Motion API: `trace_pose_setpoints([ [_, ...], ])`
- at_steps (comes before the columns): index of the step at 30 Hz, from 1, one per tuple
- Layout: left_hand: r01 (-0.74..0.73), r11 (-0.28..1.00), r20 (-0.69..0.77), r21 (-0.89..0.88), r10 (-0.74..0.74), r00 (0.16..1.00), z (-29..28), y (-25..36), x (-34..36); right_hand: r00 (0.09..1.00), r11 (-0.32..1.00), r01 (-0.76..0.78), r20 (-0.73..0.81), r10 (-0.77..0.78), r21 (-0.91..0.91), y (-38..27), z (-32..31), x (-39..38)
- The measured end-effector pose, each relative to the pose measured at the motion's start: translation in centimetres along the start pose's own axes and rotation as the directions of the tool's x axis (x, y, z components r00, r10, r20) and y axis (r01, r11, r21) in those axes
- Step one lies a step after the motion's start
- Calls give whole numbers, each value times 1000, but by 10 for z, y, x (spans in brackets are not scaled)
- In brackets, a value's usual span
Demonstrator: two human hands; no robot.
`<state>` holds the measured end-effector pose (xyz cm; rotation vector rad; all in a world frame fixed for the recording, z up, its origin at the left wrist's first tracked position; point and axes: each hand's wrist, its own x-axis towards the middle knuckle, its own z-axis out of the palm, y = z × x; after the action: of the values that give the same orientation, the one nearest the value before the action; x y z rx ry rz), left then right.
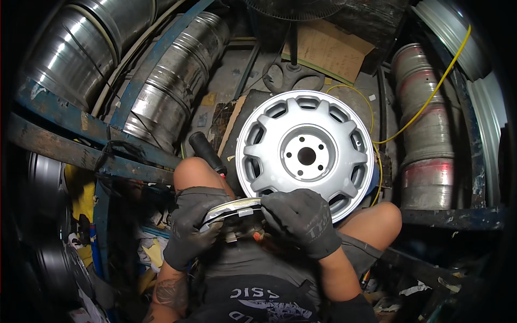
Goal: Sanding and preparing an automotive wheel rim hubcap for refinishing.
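Both gloved hands, left (189, 229) and right (301, 218), gripping a curved metal strip (234, 207) before a silver wheel (304, 153)

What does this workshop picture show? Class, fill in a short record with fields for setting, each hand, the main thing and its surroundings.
setting: cluttered workshop floor, seen from above the person's lap
left hand: dark glove, gripping one end of a curved metal strip
right hand: dark glove, gripping the strip's other end
main thing: silver alloy wheel, face up, in front of the knees
nearby: black-handled tool by the left knee; stacked bare rims on the right; yellow cable
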<state>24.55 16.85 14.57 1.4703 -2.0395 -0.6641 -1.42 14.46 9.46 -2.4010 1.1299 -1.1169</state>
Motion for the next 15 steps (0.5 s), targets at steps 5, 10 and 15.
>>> trace_pose_setpoints([
  [5, 16, 997, 39, 71, -19, 999, -6, 11, 5, 1000, 1000, -14, 1, 14, -4, 1, 7, -2],
  [10, 28, 999, 63, 46, -31, 998, 2, -3, 2, 1000, 997, -23, -17, 22, -76, 0, 15, 0],
  [15, 82, 994, 151, 77, -93, 984, 11, -3, 1, 977, 987, -139, 154, 151, -84, -4, 18, -2],
])
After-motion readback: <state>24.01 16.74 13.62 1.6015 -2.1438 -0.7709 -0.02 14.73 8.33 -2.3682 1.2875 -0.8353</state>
